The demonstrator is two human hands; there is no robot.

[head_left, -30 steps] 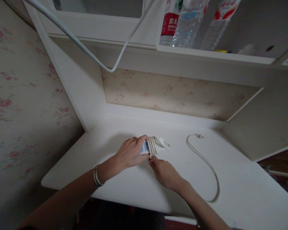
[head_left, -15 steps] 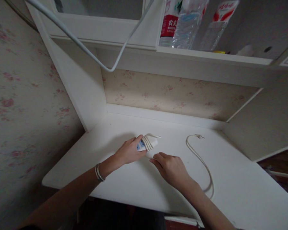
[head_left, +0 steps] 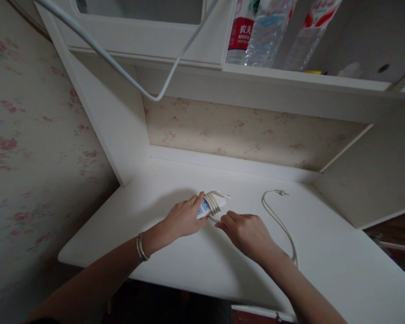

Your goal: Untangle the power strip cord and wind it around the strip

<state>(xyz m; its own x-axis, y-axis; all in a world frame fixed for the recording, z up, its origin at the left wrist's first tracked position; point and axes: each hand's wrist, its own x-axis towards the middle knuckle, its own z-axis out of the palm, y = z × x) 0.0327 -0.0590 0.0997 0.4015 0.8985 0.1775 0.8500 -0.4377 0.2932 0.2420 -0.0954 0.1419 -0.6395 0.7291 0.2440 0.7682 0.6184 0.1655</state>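
My left hand (head_left: 185, 215) is closed around one end of a white and blue power strip (head_left: 204, 209), held above the desk. Several turns of white cord (head_left: 212, 202) are wound around the strip's middle. To the right of it, my right hand (head_left: 245, 231) pinches the cord where it leaves the coil. The loose part of that cord (head_left: 281, 219) curves over the desk on the right, ending in a plug (head_left: 282, 193). My right forearm hides part of its run.
The white desk (head_left: 175, 270) meets a side panel (head_left: 111, 112) at left. A shelf overhead holds several plastic bottles (head_left: 268, 36). A thick pale cable (head_left: 121, 74) hangs in a loop at upper left. Flowered wallpaper (head_left: 222, 128) covers the back.
Both hands have shifted slightly to the right with the power strip. My right hand has drawn a little away from the strip, and more cord shows between them.
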